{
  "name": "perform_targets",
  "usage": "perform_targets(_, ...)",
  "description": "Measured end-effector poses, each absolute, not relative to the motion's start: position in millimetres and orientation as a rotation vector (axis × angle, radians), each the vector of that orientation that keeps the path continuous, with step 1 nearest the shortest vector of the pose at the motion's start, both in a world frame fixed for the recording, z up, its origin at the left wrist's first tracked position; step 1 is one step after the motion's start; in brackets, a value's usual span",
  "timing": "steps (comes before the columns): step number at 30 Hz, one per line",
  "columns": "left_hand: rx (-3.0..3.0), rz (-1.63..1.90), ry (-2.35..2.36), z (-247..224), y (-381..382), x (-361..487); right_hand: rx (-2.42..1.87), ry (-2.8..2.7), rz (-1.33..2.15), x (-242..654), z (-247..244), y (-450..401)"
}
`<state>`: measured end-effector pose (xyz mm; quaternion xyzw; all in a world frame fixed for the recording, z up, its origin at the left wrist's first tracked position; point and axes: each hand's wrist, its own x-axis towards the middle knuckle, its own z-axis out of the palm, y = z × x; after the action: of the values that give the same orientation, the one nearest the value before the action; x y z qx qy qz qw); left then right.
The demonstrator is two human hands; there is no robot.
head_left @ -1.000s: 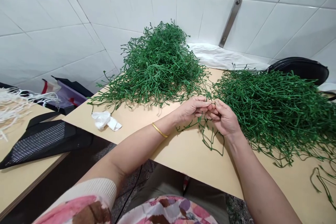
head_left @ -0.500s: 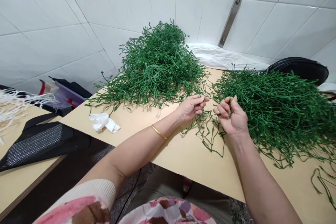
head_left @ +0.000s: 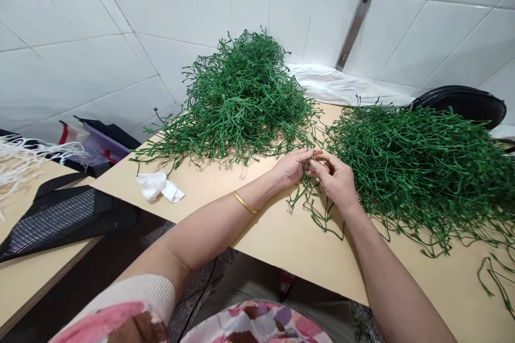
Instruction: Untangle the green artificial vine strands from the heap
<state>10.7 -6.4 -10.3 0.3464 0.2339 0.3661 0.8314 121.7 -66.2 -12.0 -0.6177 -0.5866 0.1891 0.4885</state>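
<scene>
Head view: thin, knobbly green strands (head_left: pixel 317 218) trail in loops, pinched by the left hand (head_left: pixel 293 168) and the right hand (head_left: pixel 340 182).

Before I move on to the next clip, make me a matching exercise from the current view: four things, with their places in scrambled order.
Things
1. Gold bangle
2. Right hand
3. Crumpled white wad
4. Metal strip

Places
A. Upright on the tiled wall
B. On the table, near the left green pile
C. Around the left forearm
D. At the left hand's fingertips

Pairs: 1-C, 2-D, 3-B, 4-A
</scene>
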Motion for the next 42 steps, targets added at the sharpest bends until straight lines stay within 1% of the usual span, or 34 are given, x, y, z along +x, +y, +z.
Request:
perform_targets(8,0.745,0.774,0.504,-6.6,-9.0,10.9,-1.473,-1.492,0.401,116.8,-9.0,-69.4)
perform_targets(11,0.766,0.786,0.505,-8.1,-9.7,11.3,-1.576,-1.585,0.315,116.1,-5.5,-70.7)
perform_targets(14,0.802,0.762,0.514,-7.5,-12.2,11.6,-1.644,-1.641,0.322,117.1,-5.5,-70.9)
perform_targets(19,0.804,0.759,0.538,-6.0,-14.2,10.7,-1.565,-1.574,0.279,118.6,-6.6,-71.8)
perform_targets(23,0.858,0.746,0.634,-6.8,-10.3,7.2,-1.551,-1.483,0.1,121.0,0.1,-78.7)
perform_targets(27,0.895,0.85,0.781,-5.5,-9.0,4.6,-1.595,-1.387,-0.097,128.2,12.2,-89.7)
perform_targets(31,0.905,0.837,0.808,-1.5,-11.6,3.7,-1.665,-1.378,-0.263,152.0,38.9,-92.0)
perform_targets(33,0.905,0.814,0.798,0.7,-12.0,2.6,-1.769,-1.378,-0.434,171.1,58.3,-88.9)
perform_targets(35,0.895,0.789,0.747,2.6,-10.2,0.6,-1.992,-1.375,-0.619,190.6,74.8,-85.7)
perform_targets(36,0.885,0.766,0.693,3.3,-8.4,-0.6,-2.097,-1.378,-0.65,198.6,79.6,-85.3)
perform_targets(37,0.863,0.739,0.632,3.7,-6.0,-1.9,-2.171,-1.393,-0.657,204.3,81.3,-86.2)
perform_targets(39,0.798,0.704,0.564,3.6,-0.8,-4.4,-2.167,-1.443,-0.726,206.0,74.9,-94.2)
perform_targets(42,0.802,0.747,0.592,3.3,3.5,-6.9,-1.883,-1.768,-0.692,182.3,46.6,-120.0)
